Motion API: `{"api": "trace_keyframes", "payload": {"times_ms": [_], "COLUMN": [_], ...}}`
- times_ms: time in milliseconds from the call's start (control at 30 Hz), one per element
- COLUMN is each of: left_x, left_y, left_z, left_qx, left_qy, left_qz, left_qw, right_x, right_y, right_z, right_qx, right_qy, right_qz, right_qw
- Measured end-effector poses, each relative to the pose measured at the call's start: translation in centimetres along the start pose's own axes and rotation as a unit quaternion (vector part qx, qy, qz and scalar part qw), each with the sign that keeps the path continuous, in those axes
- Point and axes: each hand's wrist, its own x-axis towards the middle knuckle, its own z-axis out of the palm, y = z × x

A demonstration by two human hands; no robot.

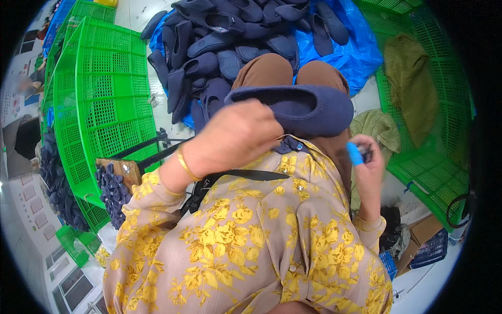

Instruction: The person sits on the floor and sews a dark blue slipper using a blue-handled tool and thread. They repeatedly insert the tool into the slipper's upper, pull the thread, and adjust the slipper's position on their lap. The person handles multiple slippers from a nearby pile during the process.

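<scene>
A navy-blue felt slipper (pixel 334 112) lies across my knees with its opening upward. My left hand (pixel 240 133), slightly blurred, is closed in a pinch in front of the slipper's left end; whatever its fingertips hold is too small to make out. Just beyond those fingertips, a small dark-blue cloth piece (pixel 293 145) with a light-blue tag rests on my lap. My right hand (pixel 369 157) is raised apart from the slipper, to its lower right. A blue cover (pixel 355 154) wraps one of its fingers, and the fingers curl round a small dark object I cannot make out.
Many dark-blue slippers (pixel 230 39) are heaped on a blue plastic sheet (pixel 361 49) beyond my knees. Green mesh crates (pixel 112 78) stand at the left. Another green crate (pixel 439 196) at the right bears olive cloth (pixel 410 86). A cardboard box (pixel 421 233) sits at lower right.
</scene>
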Motion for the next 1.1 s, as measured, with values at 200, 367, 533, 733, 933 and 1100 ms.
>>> {"api": "trace_keyframes", "payload": {"times_ms": [200, 367, 533, 733, 933, 1100], "left_x": [-0.5, -1.2, -0.5, 1.6, 2.7, 2.7], "left_y": [1.2, 2.0, 1.7, 2.2, 2.1, 1.9], "left_z": [6.2, 0.4, -0.2, 0.7, 2.2, 2.3], "left_qx": [0.114, -0.158, -0.458, -0.531, -0.581, -0.534], "left_qy": [-0.060, -0.036, 0.050, -0.002, 0.047, 0.071], "left_qz": [0.004, -0.092, -0.257, -0.252, -0.263, -0.325], "left_qw": [0.992, 0.982, 0.850, 0.809, 0.769, 0.777], "right_x": [0.9, 0.9, 0.5, 1.2, 1.0, 0.7], "right_y": [-2.6, -2.2, -4.8, -4.5, -3.9, -3.7], "right_z": [3.0, 2.5, 3.4, 3.5, 2.8, 3.4], "right_qx": [-0.060, -0.002, 0.155, 0.112, 0.249, 0.178], "right_qy": [-0.112, -0.130, -0.165, -0.141, -0.191, -0.051], "right_qz": [-0.024, -0.008, 0.043, 0.015, 0.134, 0.011], "right_qw": [0.992, 0.992, 0.973, 0.984, 0.940, 0.983]}}
